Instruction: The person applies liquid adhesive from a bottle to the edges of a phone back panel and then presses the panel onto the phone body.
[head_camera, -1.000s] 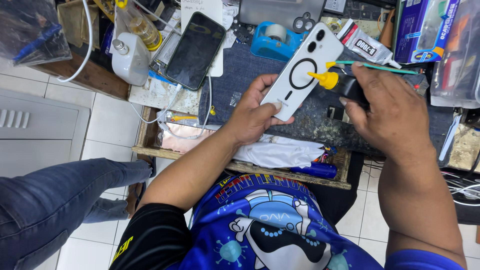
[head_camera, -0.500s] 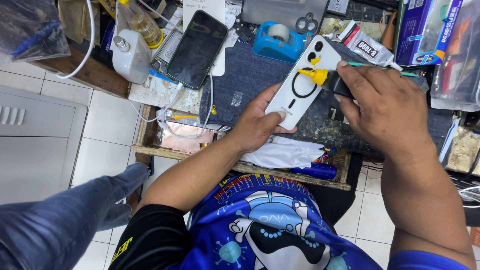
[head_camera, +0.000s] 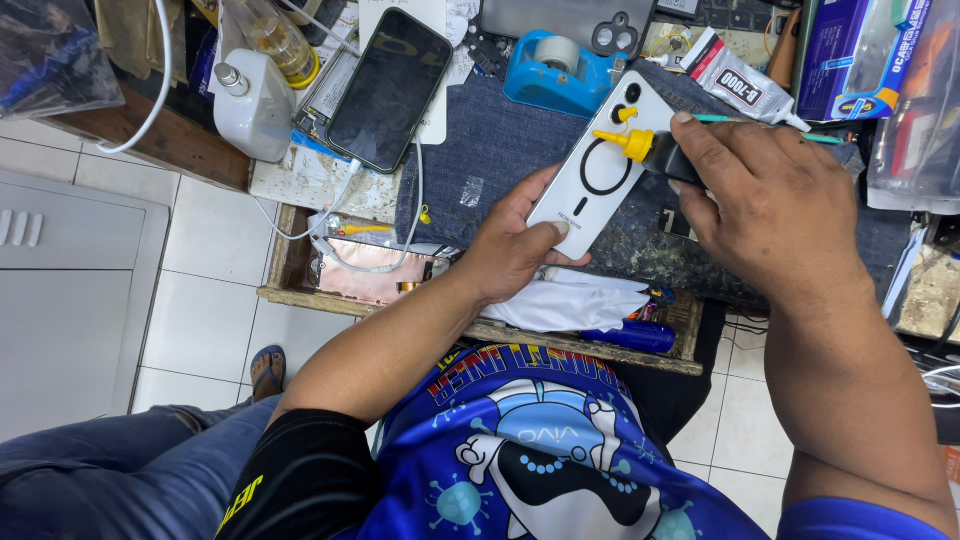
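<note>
The white phone (head_camera: 598, 165), back side up with a black ring on it, lies tilted over the dark denim cloth (head_camera: 490, 140) on the cluttered tabletop (head_camera: 300, 180), its camera end toward one o'clock and its lower end clamped in the left hand (head_camera: 510, 250), thumb along the near edge. At its three o'clock the right hand (head_camera: 770, 200) is closed around a dark bottle (head_camera: 672, 160) whose yellow nozzle (head_camera: 625, 142) touches the phone just below the camera lenses. A blue tape dispenser (head_camera: 555, 72) sits at the phone's eleven o'clock, a dark phone (head_camera: 390, 88) lies further toward ten, and a white folded cloth (head_camera: 570, 305) rests at six o'clock.
</note>
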